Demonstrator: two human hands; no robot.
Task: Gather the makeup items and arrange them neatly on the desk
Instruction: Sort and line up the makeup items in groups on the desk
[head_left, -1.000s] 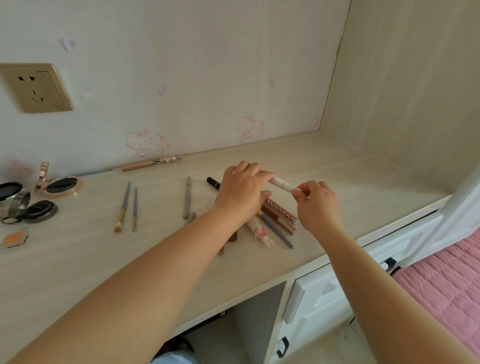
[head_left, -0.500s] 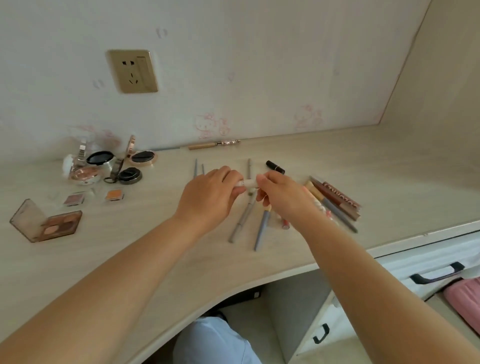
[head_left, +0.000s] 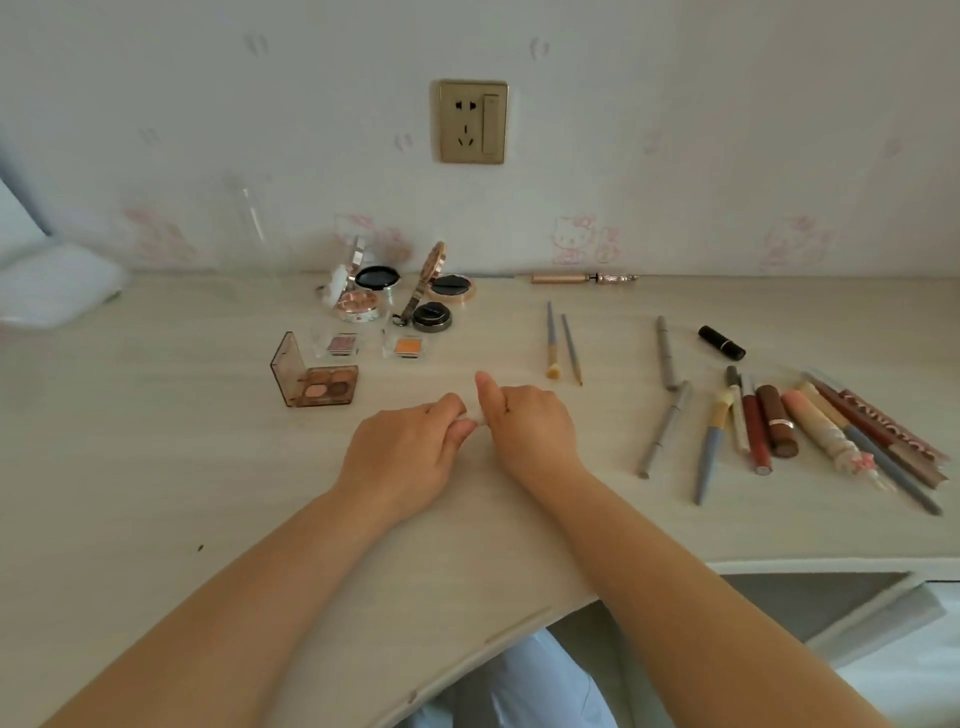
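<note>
Your left hand (head_left: 410, 447) & right hand (head_left: 530, 431) meet mid-desk (head_left: 156, 467), fingers curled, pinching a small white tube (head_left: 474, 415) btwn them, just below-right of the palette (head_left: 317, 382). Palette lid up, 4 shadow pans inside. Behind it, two single pans (head_left: 374, 345) & open compacts (head_left: 400, 293). Pencils (head_left: 779, 421) lie well right.

The pale wooden table (head_left: 156, 467) is carrying open compacts (head_left: 410, 291) near its back edge, an eyeshadow palette (head_left: 317, 382) before them, and pencils and lipsticks (head_left: 779, 421) lying toward its right edge.
</note>
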